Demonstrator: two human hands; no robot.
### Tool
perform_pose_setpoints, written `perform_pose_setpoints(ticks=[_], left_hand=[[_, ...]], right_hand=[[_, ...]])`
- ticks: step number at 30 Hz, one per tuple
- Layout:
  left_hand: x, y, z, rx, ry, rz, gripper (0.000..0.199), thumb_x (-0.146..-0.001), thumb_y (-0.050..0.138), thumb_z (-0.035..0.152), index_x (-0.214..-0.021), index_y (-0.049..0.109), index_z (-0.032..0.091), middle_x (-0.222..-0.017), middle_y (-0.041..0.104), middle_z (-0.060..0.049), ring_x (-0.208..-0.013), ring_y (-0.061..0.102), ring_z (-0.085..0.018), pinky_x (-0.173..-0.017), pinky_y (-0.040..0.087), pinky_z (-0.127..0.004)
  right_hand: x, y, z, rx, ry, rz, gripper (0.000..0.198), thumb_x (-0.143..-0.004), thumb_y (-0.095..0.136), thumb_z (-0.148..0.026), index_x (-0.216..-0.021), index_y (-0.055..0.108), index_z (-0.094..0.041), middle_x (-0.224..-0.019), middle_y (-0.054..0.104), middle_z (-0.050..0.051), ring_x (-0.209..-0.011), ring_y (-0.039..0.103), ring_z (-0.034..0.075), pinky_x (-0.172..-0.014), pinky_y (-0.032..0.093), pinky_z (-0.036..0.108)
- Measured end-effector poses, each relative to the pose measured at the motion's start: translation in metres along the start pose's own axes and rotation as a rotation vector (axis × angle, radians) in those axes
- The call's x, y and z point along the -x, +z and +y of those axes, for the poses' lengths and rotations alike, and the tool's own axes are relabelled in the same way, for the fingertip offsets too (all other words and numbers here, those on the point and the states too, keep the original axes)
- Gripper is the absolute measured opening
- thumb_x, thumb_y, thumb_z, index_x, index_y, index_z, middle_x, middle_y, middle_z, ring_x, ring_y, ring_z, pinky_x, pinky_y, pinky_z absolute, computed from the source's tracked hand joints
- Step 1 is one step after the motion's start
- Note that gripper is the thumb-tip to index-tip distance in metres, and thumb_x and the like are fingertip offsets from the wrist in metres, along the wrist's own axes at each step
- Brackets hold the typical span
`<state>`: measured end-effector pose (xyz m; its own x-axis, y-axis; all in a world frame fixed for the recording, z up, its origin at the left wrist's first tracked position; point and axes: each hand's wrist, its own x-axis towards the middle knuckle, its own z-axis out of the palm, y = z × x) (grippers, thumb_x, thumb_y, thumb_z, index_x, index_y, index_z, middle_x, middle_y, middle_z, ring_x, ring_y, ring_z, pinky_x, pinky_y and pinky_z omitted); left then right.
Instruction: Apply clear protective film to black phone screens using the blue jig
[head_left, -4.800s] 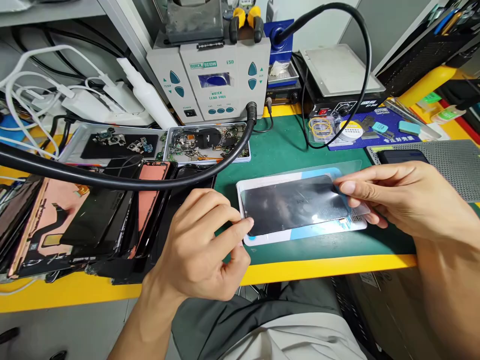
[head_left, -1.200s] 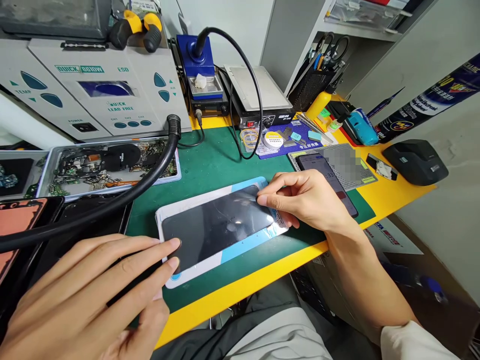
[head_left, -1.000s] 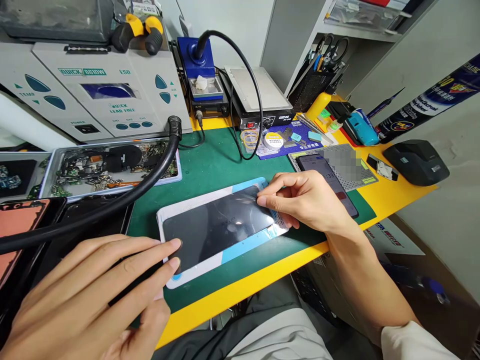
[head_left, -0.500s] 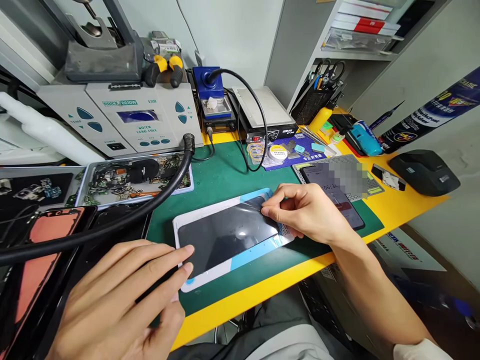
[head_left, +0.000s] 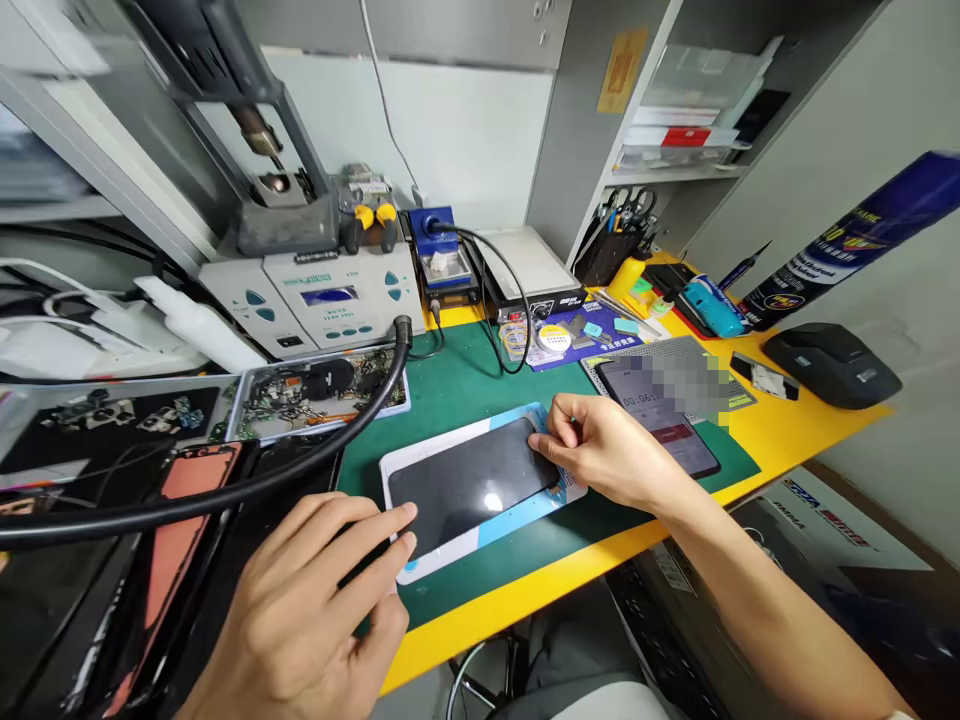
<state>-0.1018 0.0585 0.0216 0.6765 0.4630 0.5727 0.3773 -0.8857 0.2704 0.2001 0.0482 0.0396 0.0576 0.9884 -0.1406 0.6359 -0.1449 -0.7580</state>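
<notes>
A glossy black phone-shaped panel [head_left: 469, 485] lies on a white and light-blue phone-sized backing [head_left: 480, 535], on the green mat [head_left: 480, 590]. My left hand [head_left: 322, 590] is open, fingers stretched out, with two fingertips touching the panel's left end. At the panel's right end, my right hand [head_left: 600, 450] is closed in a pinch, thumb and forefinger together at the upper right corner. Whatever sits between those fingertips is too small to make out. A bright reflection shows on the panel's lower middle. Right of my right hand lies a phone [head_left: 656, 415] with a lit timer display.
A thick black hose [head_left: 300, 470] arches over the left side from a rework station [head_left: 322, 295]. Behind my left hand lie a tray of circuit boards [head_left: 319, 395] and phone parts [head_left: 191, 500]. A hot plate [head_left: 525, 275] stands at the back, a spray can [head_left: 847, 240] at right.
The camera view has tilted up and turned left, so the bench items appear shifted right and lower at left. Both hands keep their places at the panel's two ends.
</notes>
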Motion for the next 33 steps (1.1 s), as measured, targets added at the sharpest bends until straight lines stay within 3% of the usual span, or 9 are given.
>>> perform_pose_setpoints(ticks=[5,10,14,17,21,26,33], left_hand=[[-0.005,-0.004,0.010,-0.037,-0.012,-0.013,0.027,-0.078,0.055,0.004,-0.101,0.066,0.015,-0.104,0.070,-0.011,-0.096,0.058,-0.027,-0.083,0.050,-0.049],[-0.012,-0.004,0.027,-0.182,-0.013,-0.128,0.046,-0.082,0.053,0.013,-0.126,0.065,0.020,-0.103,0.066,-0.009,-0.099,0.057,-0.027,-0.098,0.045,-0.056],[-0.015,0.001,0.036,-0.270,-0.015,-0.155,0.043,-0.084,0.051,0.014,-0.123,0.067,0.022,-0.098,0.064,-0.008,-0.098,0.057,-0.027,-0.102,0.042,-0.057],[-0.021,0.008,0.045,-0.322,-0.015,-0.151,0.035,-0.083,0.049,0.012,-0.111,0.069,0.017,-0.100,0.063,-0.011,-0.099,0.055,-0.029,-0.095,0.046,-0.052],[-0.029,0.021,0.061,-0.409,-0.090,-0.199,0.021,-0.080,0.047,0.010,-0.086,0.066,0.016,-0.084,0.058,-0.009,-0.081,0.054,-0.025,-0.073,0.048,-0.042],[-0.028,0.032,0.066,-0.517,-0.063,-0.149,0.035,-0.087,0.048,0.012,-0.118,0.065,0.013,-0.086,0.059,-0.009,-0.080,0.055,-0.024,-0.070,0.048,-0.039],[-0.032,0.030,0.061,-0.484,-0.020,-0.181,0.029,-0.089,0.046,0.003,-0.106,0.067,0.015,-0.090,0.061,-0.009,-0.087,0.058,-0.023,-0.075,0.053,-0.037]], right_hand=[[-0.001,-0.002,-0.003,-0.026,0.019,-0.066,0.033,-0.084,0.061,-0.032,-0.069,0.033,-0.024,-0.045,0.041,-0.009,-0.040,0.042,0.010,-0.041,0.028,0.021],[-0.001,-0.005,-0.005,-0.019,-0.028,-0.081,0.029,-0.084,0.059,-0.026,-0.070,0.034,-0.024,-0.042,0.045,-0.010,-0.036,0.044,0.009,-0.040,0.029,0.020],[0.000,-0.007,-0.007,-0.010,-0.023,-0.106,0.026,-0.084,0.058,-0.022,-0.071,0.035,-0.024,-0.042,0.048,-0.009,-0.037,0.051,0.011,-0.041,0.031,0.020],[0.001,-0.008,-0.008,0.002,-0.032,-0.099,0.027,-0.082,0.060,-0.021,-0.070,0.036,-0.024,-0.041,0.048,-0.008,-0.037,0.050,0.011,-0.041,0.030,0.020],[0.002,-0.007,-0.009,0.001,-0.031,-0.094,0.027,-0.081,0.060,-0.019,-0.070,0.036,-0.023,-0.041,0.049,-0.008,-0.038,0.051,0.011,-0.042,0.030,0.019],[0.001,-0.006,-0.005,-0.009,-0.044,-0.106,0.026,-0.082,0.060,-0.021,-0.071,0.037,-0.023,-0.043,0.053,-0.006,-0.039,0.053,0.012,-0.041,0.031,0.019],[-0.002,-0.005,0.001,-0.013,-0.081,-0.094,0.026,-0.082,0.061,-0.022,-0.071,0.037,-0.023,-0.043,0.053,-0.006,-0.037,0.051,0.011,-0.041,0.031,0.019]])
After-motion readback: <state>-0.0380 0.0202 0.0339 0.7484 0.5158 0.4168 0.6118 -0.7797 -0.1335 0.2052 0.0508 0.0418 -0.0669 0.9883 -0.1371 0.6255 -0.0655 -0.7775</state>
